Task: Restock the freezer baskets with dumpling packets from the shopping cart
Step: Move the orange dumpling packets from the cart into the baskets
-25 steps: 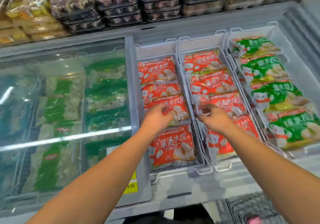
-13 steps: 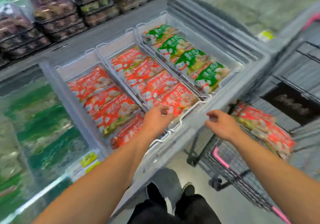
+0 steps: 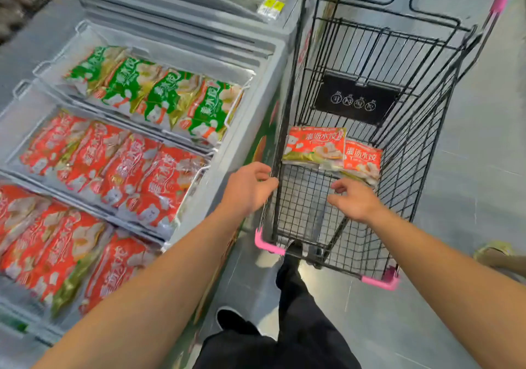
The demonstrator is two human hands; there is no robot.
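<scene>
Red packets filled two white wire freezer baskets at the left: the nearest basket [image 3: 170,247] showed four red dumpling packets [image 3: 51,252], and the middle basket [image 3: 203,169] held four more [image 3: 113,166]. Behind them a third basket [image 3: 244,83] carried four green dumpling packets [image 3: 159,95]. The left hand [image 3: 249,187] hung relaxed over the near rim of the black wire shopping cart with pink corner guards [image 3: 378,280], fingers loosely curled, grasping nothing. The right hand [image 3: 353,200] hovered inside the cart, fingers spread and empty, just short of two red dumpling packets [image 3: 316,145] lying on the cart floor, overlapping, printed with white Chinese characters. Half a second before, both hands had been at the freezer edge; they had since swung right to the cart. A black plaque with four round symbols [image 3: 354,101] hung on the cart's far wall.
</scene>
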